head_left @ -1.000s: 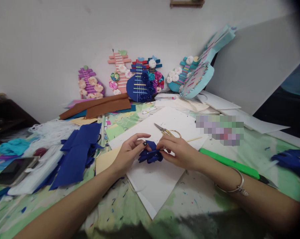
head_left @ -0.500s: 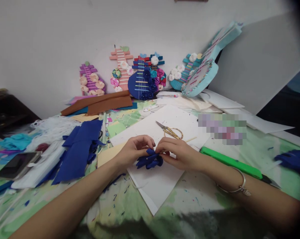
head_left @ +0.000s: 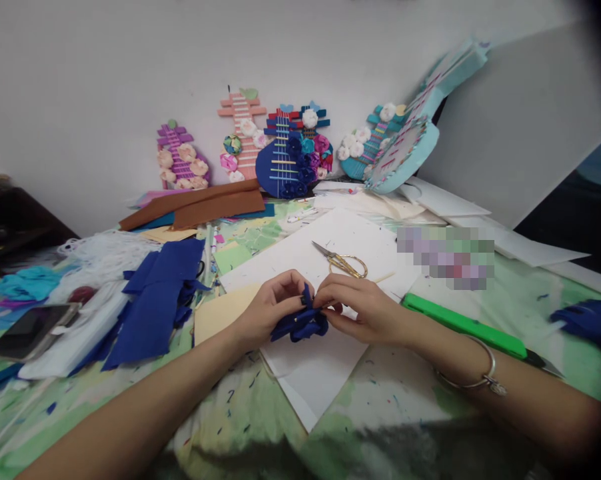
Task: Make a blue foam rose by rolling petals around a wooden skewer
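Note:
Both hands meet over a white sheet (head_left: 325,360) at the table's middle. My left hand (head_left: 265,307) curls its fingers around a small dark blue felt flower (head_left: 300,323), thumb and fingertips pressed on its top. My right hand (head_left: 360,307) pinches the same flower from the right side; a silver bracelet (head_left: 473,377) sits on that wrist. Gold-handled scissors (head_left: 343,262) lie shut on the sheet just behind my hands, beside a thin wooden stick (head_left: 383,277).
Blue felt pieces (head_left: 155,300) and a phone (head_left: 28,330) lie at the left. A green ruler (head_left: 463,325) lies at the right. Several felt guitar-shaped crafts (head_left: 285,153) lean on the back wall, with brown felt strips (head_left: 200,205) in front. More blue felt (head_left: 588,323) sits far right.
My left fingers have closed from loosely spread onto the blue felt flower, and both hands now pinch it together. The flower has been gathered tighter. The view has shifted slightly.

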A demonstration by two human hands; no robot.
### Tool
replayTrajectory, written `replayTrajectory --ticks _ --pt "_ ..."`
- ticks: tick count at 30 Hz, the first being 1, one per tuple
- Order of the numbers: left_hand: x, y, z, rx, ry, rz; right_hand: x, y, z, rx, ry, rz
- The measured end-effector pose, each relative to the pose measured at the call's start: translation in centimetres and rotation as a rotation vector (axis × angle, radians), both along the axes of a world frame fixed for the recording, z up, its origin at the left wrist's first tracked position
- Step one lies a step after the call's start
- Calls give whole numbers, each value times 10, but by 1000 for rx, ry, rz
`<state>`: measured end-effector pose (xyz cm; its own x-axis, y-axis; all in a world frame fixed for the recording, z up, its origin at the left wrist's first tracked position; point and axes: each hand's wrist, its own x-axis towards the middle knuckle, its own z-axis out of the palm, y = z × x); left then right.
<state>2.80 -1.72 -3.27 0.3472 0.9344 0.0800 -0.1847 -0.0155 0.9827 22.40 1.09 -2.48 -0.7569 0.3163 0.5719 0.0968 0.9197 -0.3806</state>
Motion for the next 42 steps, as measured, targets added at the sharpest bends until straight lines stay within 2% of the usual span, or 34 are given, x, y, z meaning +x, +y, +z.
replayTrajectory --ticks 8,17,20,31,42 --pt "7 -4 2 -43 52 96 0 0 0 33 -19 -23" --pt "-2 2 -6 -69 -150 -146 0 1 -2 -1 -4 -1" --pt "-3 5 -9 -47 -186 -174 0 0 -1 -5 -4 12" --pt "3 0 -3 -40 -82 -49 -1 0 -2 7 25 11" --pt "5 -1 -2 -66 -65 -19 -1 2 -4 29 42 -32"
